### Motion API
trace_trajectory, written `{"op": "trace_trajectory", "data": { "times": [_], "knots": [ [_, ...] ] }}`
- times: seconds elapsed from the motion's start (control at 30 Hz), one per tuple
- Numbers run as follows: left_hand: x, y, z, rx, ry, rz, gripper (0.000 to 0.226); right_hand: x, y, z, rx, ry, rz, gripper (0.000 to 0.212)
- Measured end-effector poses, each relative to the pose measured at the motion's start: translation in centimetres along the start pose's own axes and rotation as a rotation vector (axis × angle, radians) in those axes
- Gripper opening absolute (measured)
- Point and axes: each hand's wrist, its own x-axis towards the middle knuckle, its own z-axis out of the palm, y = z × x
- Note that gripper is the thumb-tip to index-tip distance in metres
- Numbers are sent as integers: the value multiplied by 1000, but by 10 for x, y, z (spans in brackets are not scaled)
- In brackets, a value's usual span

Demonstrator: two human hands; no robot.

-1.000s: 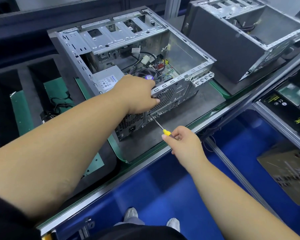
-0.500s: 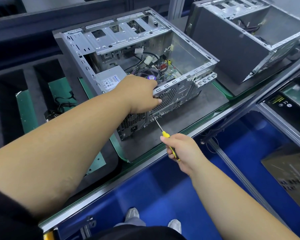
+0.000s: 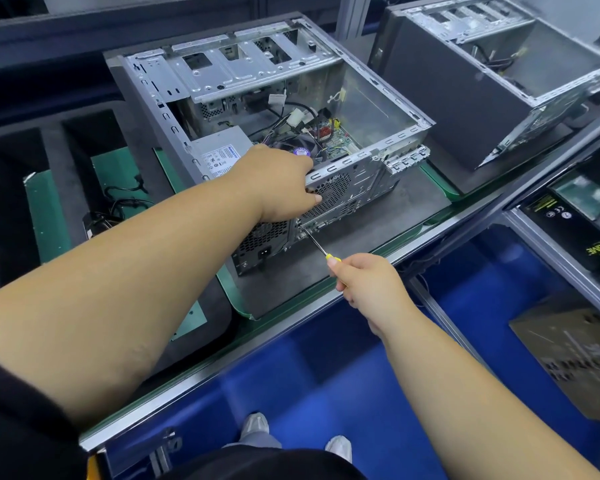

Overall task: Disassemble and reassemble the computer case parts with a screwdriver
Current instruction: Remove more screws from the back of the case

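Nearest, the right hand (image 3: 368, 282) is clenching round the yellow handle of the screwdriver (image 3: 321, 249), so that only a short yellow tip is showing beyond the fingers. The thin metal shaft is running up and to the left from the fist, and its tip is meeting the rear panel (image 3: 340, 192) of the computer case (image 3: 243, 69) low down, just beside the power supply grille (image 3: 260, 237). Judging by this line, the tool is being held straight on to a fastener there, although the screw itself is too small to make out.

Further out, the left hand (image 3: 278, 183) is gripping the upper rear edge of the case, with the fingers curling over the rim above the fan grille and the thumb side lying against the perforated metal. This hold is probably bracing the case against the push of the screwdriver.

The case is lying on its side on a dark grey mat (image 3: 406, 209) on the workbench, with the open side facing up and the rear panel turned toward the person. Such placement is exposing the power supply (image 3: 222, 150), the fan, the cables and the board, and is giving the tool direct access to the rear.

Beyond it, to the right, a second open case (image 3: 465, 98) is sitting well apart from both hands.
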Motion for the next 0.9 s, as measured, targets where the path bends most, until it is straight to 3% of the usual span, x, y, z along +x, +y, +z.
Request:
{"op": "trace_trajectory", "data": {
  "times": [0.1,0.23,0.3,0.5,0.63,0.9],
  "knots": [
    [-5,1,-4,-75,26,-30,50,-6,-4,-3,-165,50,-46,50],
    [-29,-12,-20,-783,157,-5,33,-25,-14,-8,-304,-40,-52,53],
    [-47,-28,-25,-1008,264,-39,26,-34,-21,-5,-346,-138,-45,44],
    [-113,-80,-9,-1218,552,-360,17,-51,-38,37,-441,-339,-104,21],
    [-155,-107,13,-1193,566,-552,19,-54,-44,73,-476,-385,-222,14],
    [-217,-130,39,-1261,536,-633,17,-60,-61,127,-505,-402,-435,12]
  ]
}}
